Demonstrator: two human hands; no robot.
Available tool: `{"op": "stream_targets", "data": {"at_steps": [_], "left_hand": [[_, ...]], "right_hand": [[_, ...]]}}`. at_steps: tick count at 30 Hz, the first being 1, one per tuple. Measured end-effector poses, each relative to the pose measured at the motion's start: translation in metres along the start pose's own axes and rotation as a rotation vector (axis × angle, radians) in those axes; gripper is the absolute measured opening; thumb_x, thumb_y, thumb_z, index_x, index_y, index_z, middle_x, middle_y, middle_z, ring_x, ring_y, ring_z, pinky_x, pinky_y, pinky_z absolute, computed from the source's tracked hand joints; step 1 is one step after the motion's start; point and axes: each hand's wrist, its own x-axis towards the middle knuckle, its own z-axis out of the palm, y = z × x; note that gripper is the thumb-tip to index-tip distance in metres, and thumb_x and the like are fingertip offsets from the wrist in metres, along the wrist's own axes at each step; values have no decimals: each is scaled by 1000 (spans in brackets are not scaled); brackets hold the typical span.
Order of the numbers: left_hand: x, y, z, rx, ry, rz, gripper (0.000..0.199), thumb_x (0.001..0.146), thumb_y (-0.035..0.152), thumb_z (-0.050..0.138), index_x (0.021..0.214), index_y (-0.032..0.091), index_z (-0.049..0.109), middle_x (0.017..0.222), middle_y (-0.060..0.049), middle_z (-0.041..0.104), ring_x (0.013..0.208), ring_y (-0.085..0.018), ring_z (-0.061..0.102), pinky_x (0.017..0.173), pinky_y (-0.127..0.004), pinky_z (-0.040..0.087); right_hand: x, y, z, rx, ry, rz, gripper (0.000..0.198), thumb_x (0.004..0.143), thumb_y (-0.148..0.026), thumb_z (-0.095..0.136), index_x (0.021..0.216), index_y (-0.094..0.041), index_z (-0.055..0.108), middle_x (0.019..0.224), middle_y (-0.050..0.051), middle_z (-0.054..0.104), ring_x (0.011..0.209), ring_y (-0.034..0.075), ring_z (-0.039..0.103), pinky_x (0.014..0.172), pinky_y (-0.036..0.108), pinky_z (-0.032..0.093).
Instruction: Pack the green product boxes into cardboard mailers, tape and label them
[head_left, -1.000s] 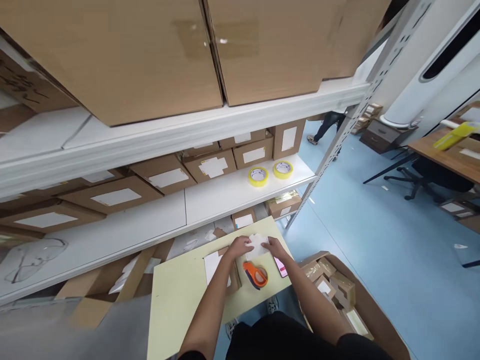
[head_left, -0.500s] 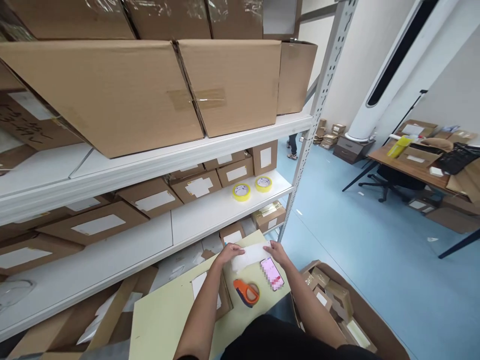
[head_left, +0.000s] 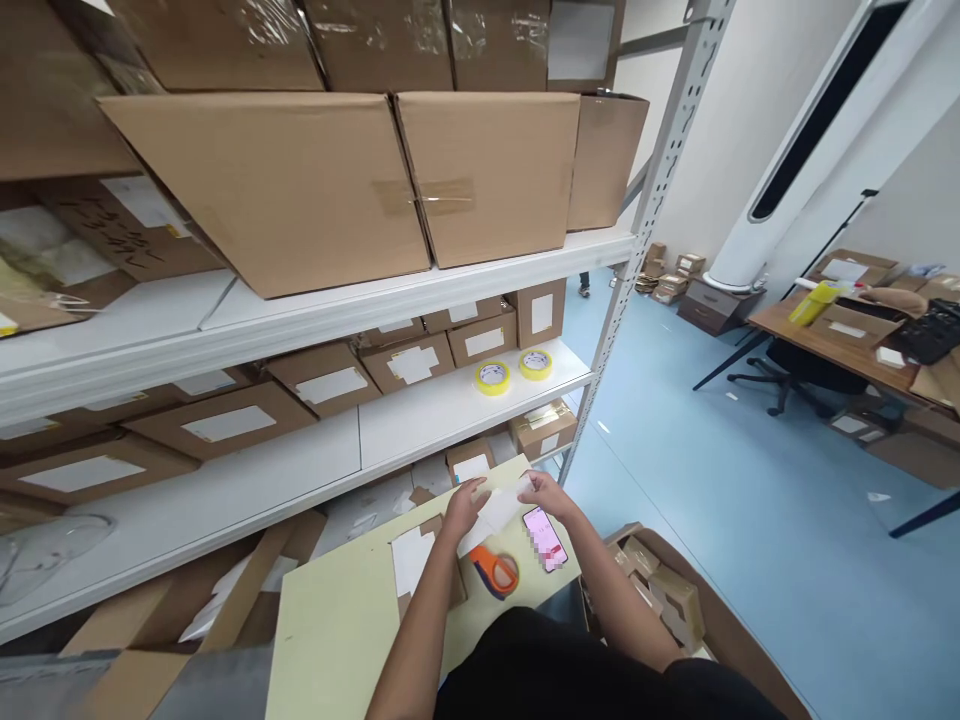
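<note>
A white sheet of paper (head_left: 501,510) slants between my two hands above the pale yellow table (head_left: 337,600). My right hand (head_left: 546,494) pinches its upper right end. My left hand (head_left: 462,512) is at the other side, thumb against the sheet, its other fingers partly hidden. Just under the paper's lower left corner lies an orange and dark blue tape dispenser (head_left: 496,573). A phone with a pink lit screen (head_left: 545,540) rests close to my right wrist. Beneath my left forearm is a flat cardboard box (head_left: 456,585) with a white label (head_left: 411,562).
Metal shelving (head_left: 450,262) full of cardboard boxes rises in front. Two yellow tape rolls (head_left: 493,377) sit on its middle shelf. At my right stands a large carton (head_left: 724,640) holding small boxes. Farther right is a cluttered wooden desk (head_left: 795,325).
The paper has tilted, its left end swinging down toward the tape dispenser. My left hand has turned and shifted slightly along it. The whole view has swung a little left.
</note>
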Motion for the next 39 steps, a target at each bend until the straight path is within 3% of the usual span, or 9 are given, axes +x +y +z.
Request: {"op": "stream_targets", "data": {"at_steps": [3, 4, 7, 9, 12, 15, 18, 23, 39], "left_hand": [[-47, 9, -23, -319, 76, -156, 65, 88, 73, 55, 106, 14, 79, 104, -15, 78, 93, -28, 72, 87, -41, 56], [-64, 10, -31, -359, 67, -174, 65, 86, 73, 58, 104, 14, 79, 99, -14, 78, 89, -27, 72, 82, -38, 56], [-108, 14, -49, -281, 68, -168, 51, 74, 66, 77, 82, 16, 77, 77, -5, 73, 73, -20, 65, 68, -29, 50], [-128, 17, -56, -224, 138, -178, 48, 70, 62, 82, 63, 17, 68, 59, 1, 60, 60, -14, 55, 60, -25, 42], [-145, 25, -62, -330, 320, -227, 50, 68, 58, 85, 54, 17, 59, 51, 5, 51, 53, -11, 47, 56, -23, 36], [-153, 38, -65, -627, 525, -303, 46, 63, 57, 89, 77, 16, 72, 66, 0, 68, 63, -15, 60, 65, -26, 46], [-157, 50, -67, -760, 653, -331, 52, 60, 53, 92, 91, 14, 76, 77, -5, 76, 69, -18, 67, 70, -29, 51], [-157, 61, -69, -787, 723, -310, 50, 60, 49, 93, 89, 13, 76, 83, -8, 78, 69, -18, 69, 66, -28, 51], [-155, 57, -62, -773, 645, -288, 49, 65, 50, 90, 94, 13, 75, 89, -9, 79, 73, -18, 70, 68, -28, 52]], "right_hand": [[5, -8, 20, -104, -115, 6, 20, 63, -28, 82, 76, -19, 70, 70, -3, 68, 65, 15, 60, 65, 27, 46], [7, -11, 29, -124, -158, -4, 20, 63, -26, 82, 79, -19, 72, 73, -3, 70, 67, 16, 61, 66, 27, 47], [12, -21, 64, -126, -272, -56, 34, 61, -22, 82, 94, -20, 76, 90, 1, 75, 80, 20, 66, 71, 29, 51], [14, -26, 91, -83, -317, -71, 43, 62, -23, 83, 104, -22, 76, 97, 3, 76, 83, 20, 67, 72, 30, 52], [11, -30, 123, 8, -226, -80, 51, 67, -29, 85, 115, -23, 71, 94, 2, 75, 79, 17, 66, 71, 29, 52], [2, -28, 142, 29, -112, -49, 42, 73, -37, 84, 110, -22, 71, 87, 1, 73, 76, 16, 65, 74, 31, 52], [-11, -25, 148, 24, -194, 35, 31, 77, -43, 80, 96, -20, 73, 83, 3, 73, 73, 16, 65, 73, 32, 53], [-31, -26, 150, 53, -260, 55, 25, 80, -44, 78, 91, -22, 74, 84, 3, 74, 75, 18, 67, 76, 34, 54], [-45, -36, 147, 81, -207, 51, 22, 79, -42, 78, 80, -21, 72, 79, 2, 74, 72, 17, 65, 78, 33, 51]]}}
